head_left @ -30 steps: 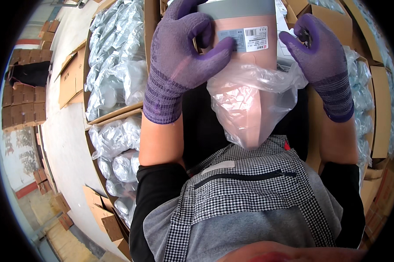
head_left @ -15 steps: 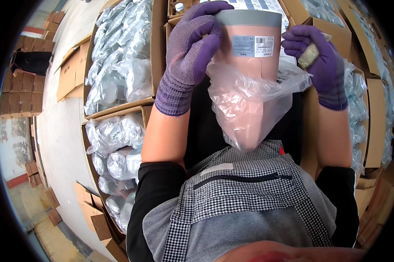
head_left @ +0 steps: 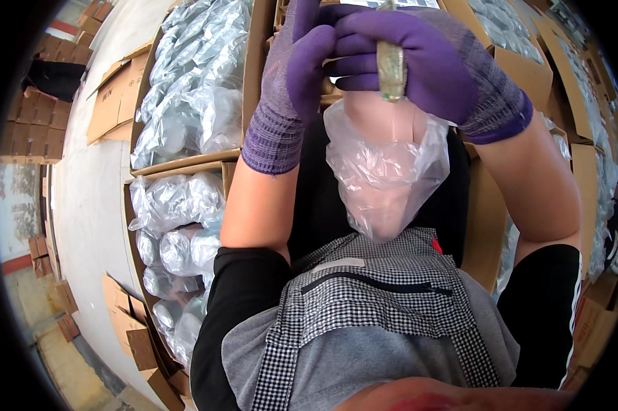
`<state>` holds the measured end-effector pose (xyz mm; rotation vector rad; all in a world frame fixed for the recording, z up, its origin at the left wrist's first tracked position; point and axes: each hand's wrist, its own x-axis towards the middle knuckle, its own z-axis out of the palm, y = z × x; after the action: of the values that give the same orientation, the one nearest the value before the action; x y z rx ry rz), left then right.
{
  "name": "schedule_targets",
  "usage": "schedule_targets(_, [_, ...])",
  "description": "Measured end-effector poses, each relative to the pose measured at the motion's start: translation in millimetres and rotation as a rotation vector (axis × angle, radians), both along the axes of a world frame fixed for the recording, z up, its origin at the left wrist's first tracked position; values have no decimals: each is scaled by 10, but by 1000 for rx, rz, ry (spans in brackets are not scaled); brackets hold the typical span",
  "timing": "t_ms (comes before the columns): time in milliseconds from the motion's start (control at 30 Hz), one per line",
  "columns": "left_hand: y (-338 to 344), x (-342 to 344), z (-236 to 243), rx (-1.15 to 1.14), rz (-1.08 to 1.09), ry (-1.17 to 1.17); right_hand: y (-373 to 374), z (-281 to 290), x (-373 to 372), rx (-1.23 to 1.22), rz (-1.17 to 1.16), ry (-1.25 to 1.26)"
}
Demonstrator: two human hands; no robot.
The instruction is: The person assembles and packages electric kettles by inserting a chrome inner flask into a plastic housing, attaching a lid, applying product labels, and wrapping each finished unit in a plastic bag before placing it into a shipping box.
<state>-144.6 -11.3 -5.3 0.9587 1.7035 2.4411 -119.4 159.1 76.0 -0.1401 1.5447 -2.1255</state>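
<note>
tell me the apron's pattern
The apron has a small black-and-white check, clearest in the head view.

One left hand (head_left: 298,75) and one right hand (head_left: 439,65) make two, in two purple gloves (head_left: 274,137). Across the right one lies one tan-green strip (head_left: 392,72). There is one pink container (head_left: 374,106) in one clear plastic bag (head_left: 391,178), and one checked apron (head_left: 363,308) with one zipper (head_left: 374,277) and one red tab (head_left: 437,245). Two open cartons (head_left: 254,61) stand at the left; their wrapped bundles (head_left: 179,250) overlap too much to count.
</note>
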Motion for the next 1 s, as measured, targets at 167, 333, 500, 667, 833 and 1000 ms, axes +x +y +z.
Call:
schedule_targets(167, [129,14,213,66,100,47,713,173,-275,14,-250,584])
schedule_targets(333, [-21,-224,-235,95,50,156,2180,-1681,-1731,31,-663,-25])
schedule_targets(500, [-708,35,-883,-571,165,-115,1946,-1792,-1116,551,-350,218])
schedule_targets(667, [-369,431,-926,-555,-103,-92,1346,-1676,468,431,-24,227])
schedule_targets(833, [123,650,-586,-71,66,-55,955,-1641,821,341,-192,310])
schedule_targets(1000, [70,931,99,255,298,23,922,-872,1145,229,-412,587])
